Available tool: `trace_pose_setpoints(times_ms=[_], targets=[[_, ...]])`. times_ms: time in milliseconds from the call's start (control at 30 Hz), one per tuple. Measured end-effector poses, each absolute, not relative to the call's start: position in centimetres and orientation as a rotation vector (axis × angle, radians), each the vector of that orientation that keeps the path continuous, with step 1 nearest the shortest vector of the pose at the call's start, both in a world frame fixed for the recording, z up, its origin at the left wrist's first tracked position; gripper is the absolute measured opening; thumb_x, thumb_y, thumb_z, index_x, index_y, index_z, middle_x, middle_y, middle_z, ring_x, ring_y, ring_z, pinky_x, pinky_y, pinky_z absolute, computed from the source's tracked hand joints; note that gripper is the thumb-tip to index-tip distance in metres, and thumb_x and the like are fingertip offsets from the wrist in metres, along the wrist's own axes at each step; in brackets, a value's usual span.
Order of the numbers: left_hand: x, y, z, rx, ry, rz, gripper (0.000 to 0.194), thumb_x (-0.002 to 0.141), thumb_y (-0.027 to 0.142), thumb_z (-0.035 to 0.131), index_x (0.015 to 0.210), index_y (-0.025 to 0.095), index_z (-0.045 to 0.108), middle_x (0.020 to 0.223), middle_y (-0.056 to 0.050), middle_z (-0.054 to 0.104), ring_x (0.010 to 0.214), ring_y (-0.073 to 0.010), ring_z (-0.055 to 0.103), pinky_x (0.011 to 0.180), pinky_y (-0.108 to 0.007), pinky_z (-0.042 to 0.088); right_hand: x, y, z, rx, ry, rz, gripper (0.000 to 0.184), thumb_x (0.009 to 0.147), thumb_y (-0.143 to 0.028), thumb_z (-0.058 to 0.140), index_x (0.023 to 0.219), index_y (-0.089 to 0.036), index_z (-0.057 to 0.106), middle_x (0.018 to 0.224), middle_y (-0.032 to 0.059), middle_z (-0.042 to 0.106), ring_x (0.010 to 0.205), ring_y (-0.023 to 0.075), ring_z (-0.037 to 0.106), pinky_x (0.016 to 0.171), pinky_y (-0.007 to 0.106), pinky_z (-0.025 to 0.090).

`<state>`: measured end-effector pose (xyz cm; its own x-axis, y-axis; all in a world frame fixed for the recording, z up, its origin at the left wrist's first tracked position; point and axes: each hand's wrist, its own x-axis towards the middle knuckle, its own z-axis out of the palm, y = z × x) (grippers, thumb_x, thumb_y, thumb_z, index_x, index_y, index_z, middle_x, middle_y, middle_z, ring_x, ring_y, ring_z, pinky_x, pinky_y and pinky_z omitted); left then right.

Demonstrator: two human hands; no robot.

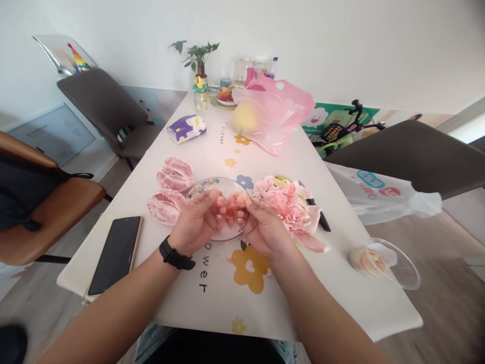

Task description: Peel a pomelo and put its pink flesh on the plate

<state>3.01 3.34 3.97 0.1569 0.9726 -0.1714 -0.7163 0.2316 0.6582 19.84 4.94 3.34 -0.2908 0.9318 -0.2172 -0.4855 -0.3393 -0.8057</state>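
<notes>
Head view: pink pulp point(230, 204) held between left fingers point(203, 201) and right fingers point(259, 210).

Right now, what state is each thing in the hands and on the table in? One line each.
Left hand: fingers closed on pink fruit flesh
Right hand: fingers closed on it too
Pink fruit flesh: broken up, held above the plate
Plate: partly hidden by the hands
Two fruit chunks: rind off, segments together
Peel heap: loose pieces
Phone: face up, screen dark
Pink bag: crumpled
Purple packet: lying down
</notes>
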Motion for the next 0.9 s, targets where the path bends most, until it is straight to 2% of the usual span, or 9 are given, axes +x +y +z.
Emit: trace_pose_setpoints(times_ms=[100,167,267,367,467,567,667,800,900], targets=[[2.7,3.5,4.3,0.451,0.608,1.315,0.018,0.094,0.031,0.073,0.085,0.016,0.067,0.072,0.001,0.06,0.06,-0.0087,0.057,0.055,-0.019,0.051,20.1,4.8,3.4,-0.998,-0.992,1.643,0.032,0.081,-0.051,0.082,0.085,-0.022,0.071,0.071,0.0003,0.065,0.067,0.0163,0.059,0.066,0.033,0.051],[2.6,3.6,4.5,0.439,0.606,1.325,0.016,0.095,0.03,0.07,0.088,0.015,0.069,0.074,0.0,0.061,0.06,-0.0086,0.057,0.056,-0.02,0.052,20.2,4.6,3.3,-1.18,-1.312,1.396,0.026,0.089,-0.049,0.074,0.092,-0.024,0.072,0.075,0.0008,0.066,0.069,0.0177,0.059,0.068,0.035,0.051],[2.6,3.5,4.6,0.444,0.632,1.318,0.016,0.096,0.027,0.068,0.101,0.013,0.073,0.079,-0.002,0.063,0.061,-0.0085,0.056,0.057,-0.02,0.052,20.1,4.0,3.2,-1.323,-1.725,0.975,0.019,0.094,-0.037,0.066,0.107,-0.026,0.074,0.103,0.006,0.071,0.086,0.0216,0.064,0.078,0.039,0.053],[2.6,3.3,4.5,0.466,0.646,1.305,0.02,0.094,0.026,0.068,0.106,0.01,0.073,0.077,-0.002,0.061,0.064,-0.0101,0.058,0.058,-0.022,0.053,19.9,3.7,3.1,-1.33,-1.862,0.822,0.033,0.096,-0.034,0.061,0.127,-0.025,0.069,0.128,0.0104,0.067,0.094,0.023,0.066,0.084,0.042,0.056],[2.7,3.1,4.2,0.499,0.673,1.295,0.022,0.091,0.026,0.072,0.108,0.013,0.072,0.077,-0.002,0.061,0.066,-0.012,0.059,0.059,-0.024,0.052,19.9,3.7,3.2,-1.285,-1.813,0.882,0.034,0.099,-0.041,0.06,0.127,-0.024,0.068,0.129,0.0108,0.067,0.095,0.0224,0.068,0.084,0.041,0.058],[3.2,2.8,3.9,0.563,0.739,1.285,0.019,0.089,0.028,0.076,0.103,0.017,0.07,0.08,-0.002,0.064,0.068,-0.0124,0.061,0.06,-0.024,0.05,19.9,3.6,3.5,-1.203,-1.696,1.126,0.034,0.1,-0.044,0.059,0.128,-0.026,0.068,0.113,0.0076,0.073,0.09,0.0212,0.071,0.079,0.038,0.06],[3.6,2.6,3.7,0.627,0.81,1.27,0.019,0.088,0.033,0.078,0.095,0.017,0.068,0.084,-0.002,0.066,0.069,-0.0104,0.061,0.062,-0.022,0.048,19.8,3.6,3.6,-1.172,-1.628,1.292,0.035,0.1,-0.044,0.06,0.13,-0.028,0.068,0.105,0.0055,0.075,0.085,0.0201,0.072,0.076,0.037,0.06],[3.7,2.5,3.3,0.762,0.954,1.197,0.024,0.089,0.038,0.076,0.101,0.018,0.071,0.087,-0.001,0.069,0.071,-0.0091,0.06,0.065,-0.022,0.047,19.8,3.8,3.2,-1.165,-1.571,1.285,0.041,0.098,-0.046,0.063,0.135,-0.029,0.065,0.118,0.0076,0.073,0.098,0.0222,0.072,0.082,0.038,0.06],[3.6,2.4,3.2,0.851,1.059,1.159,0.027,0.09,0.039,0.073,0.108,0.019,0.073,0.099,-0.005,0.073,0.078,-0.0119,0.064,0.069,-0.024,0.049,20.0,4.0,3.0,-1.126,-1.546,1.294,0.034,0.098,-0.048,0.064,0.126,-0.029,0.071,0.12,0.0065,0.072,0.098,0.0218,0.072,0.083,0.038,0.06]])
